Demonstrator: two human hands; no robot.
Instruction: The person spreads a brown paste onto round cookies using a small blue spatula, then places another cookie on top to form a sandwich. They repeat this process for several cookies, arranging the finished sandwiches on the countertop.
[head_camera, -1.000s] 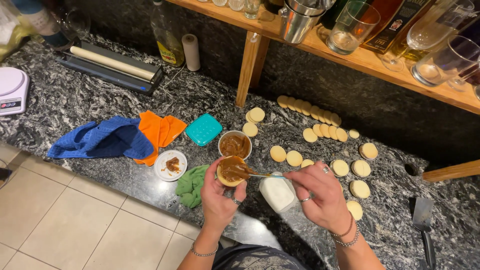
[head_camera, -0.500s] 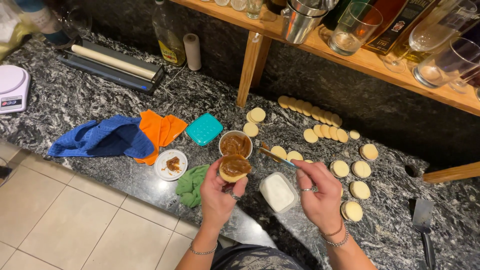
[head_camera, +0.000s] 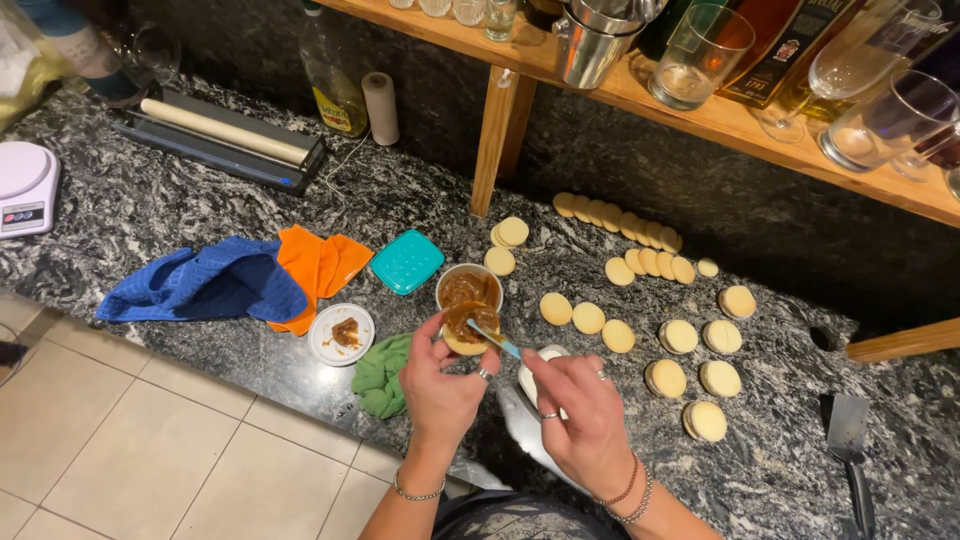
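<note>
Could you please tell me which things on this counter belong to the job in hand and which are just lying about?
In use:
left hand holding a round biscuit topped with brown spread
right hand with a small knife
bowl of brown spread
plain and filled biscuits

Lying about:
blue cloth
orange cloth
teal lid
kitchen scale
spatula

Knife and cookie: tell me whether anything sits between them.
Nothing does. The knife in the right hand lies on the brown spread atop the cookie held by the left hand, just in front of the bowl.
</note>
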